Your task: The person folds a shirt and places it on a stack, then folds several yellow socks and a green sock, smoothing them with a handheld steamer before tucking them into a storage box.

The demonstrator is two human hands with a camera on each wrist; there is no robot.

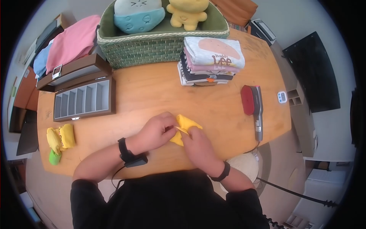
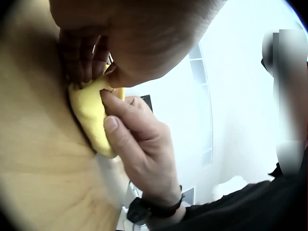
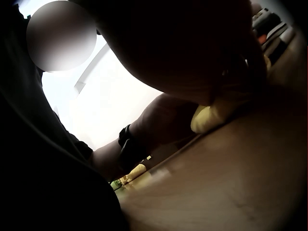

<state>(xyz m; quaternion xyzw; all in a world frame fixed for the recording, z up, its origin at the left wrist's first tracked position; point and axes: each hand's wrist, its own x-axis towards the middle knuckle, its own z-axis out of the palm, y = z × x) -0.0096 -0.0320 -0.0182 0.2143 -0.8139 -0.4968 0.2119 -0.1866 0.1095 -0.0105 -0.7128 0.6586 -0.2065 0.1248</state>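
Note:
A yellow cloth (image 1: 187, 123), folded into a small bundle, lies near the table's front edge between the two hands. The left hand (image 1: 155, 131) pinches its upper left edge between thumb and fingers. From the right, the right hand (image 1: 201, 149) grips the cloth with thumb and forefinger. In the left wrist view the yellow cloth (image 2: 89, 113) rests against the tabletop, the left hand (image 2: 130, 41) over one end and the right hand (image 2: 147, 144) at its side. The right wrist view is dark; part of the cloth (image 3: 209, 118) shows under the right hand.
Rolled yellow cloths (image 1: 66, 136) and a green one (image 1: 54, 157) lie at the left. Behind stand a compartment box (image 1: 84, 100), a green basket (image 1: 145, 50) with plush toys, and folded shirts (image 1: 213, 57). A red-faced brush device (image 1: 248, 100) and a white timer (image 1: 282, 97) are right.

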